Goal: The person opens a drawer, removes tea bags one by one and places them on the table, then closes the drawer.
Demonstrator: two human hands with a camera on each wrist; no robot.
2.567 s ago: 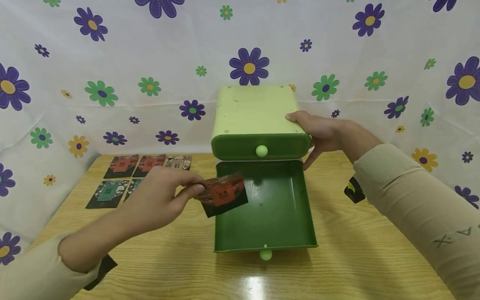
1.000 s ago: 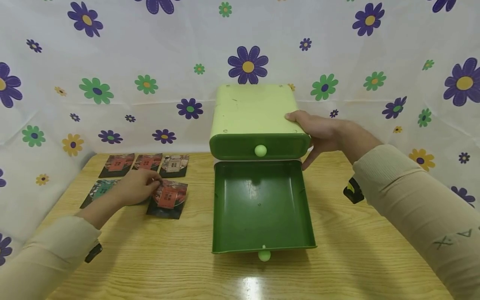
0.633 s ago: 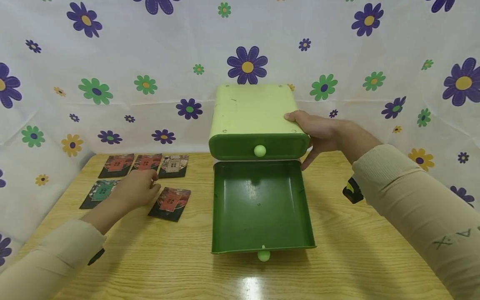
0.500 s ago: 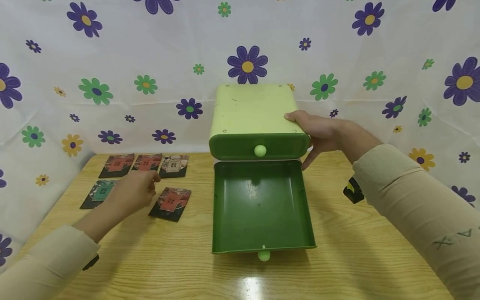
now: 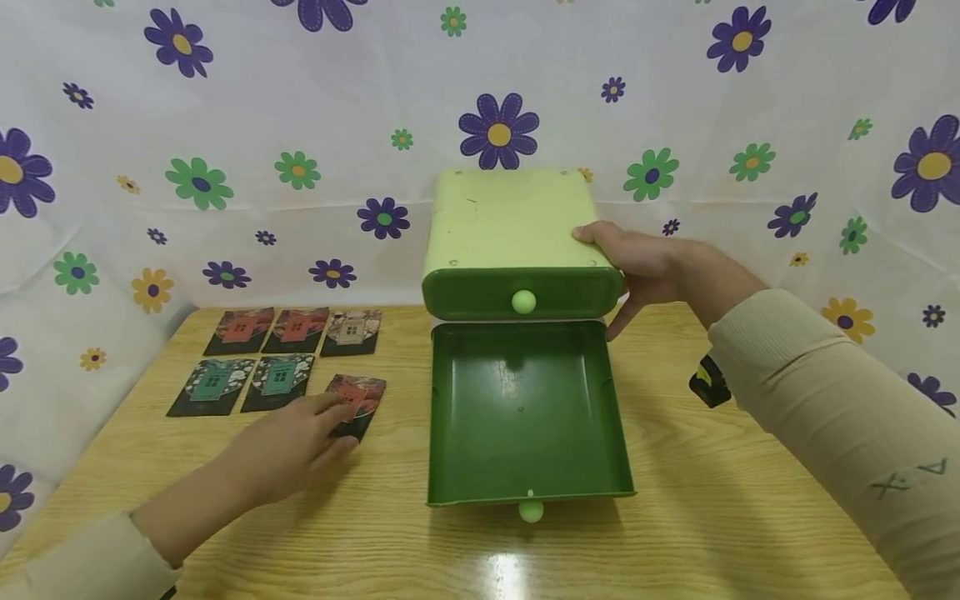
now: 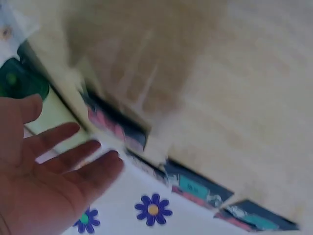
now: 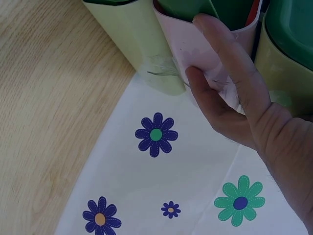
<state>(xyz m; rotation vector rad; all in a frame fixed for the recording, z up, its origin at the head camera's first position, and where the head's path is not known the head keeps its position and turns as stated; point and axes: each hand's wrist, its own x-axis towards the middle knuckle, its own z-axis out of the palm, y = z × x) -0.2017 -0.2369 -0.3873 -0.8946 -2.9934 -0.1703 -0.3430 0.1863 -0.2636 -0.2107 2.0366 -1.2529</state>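
Note:
In the head view, my left hand is over the table with its fingers overlapping a flat red-and-black packet. Its fingers are spread and hold nothing in the left wrist view, where that packet is blurred. A pale yellow drawer cabinet with dark green fronts stands in the middle. One of its green drawers is pulled out below the closed upper one. My right hand rests on the cabinet's right side, thumb on the top. Extended fingers touch the pink middle section in the right wrist view.
Two red packets and a cream packet form a back row at the left. Two teal packets lie in front of them. A white cloth printed with flowers hangs behind the wooden table.
The red packet that my left hand pinched earlier was laid on the table and let go. Since then the hand has drawn nearer, over that packet. My right hand stays put.

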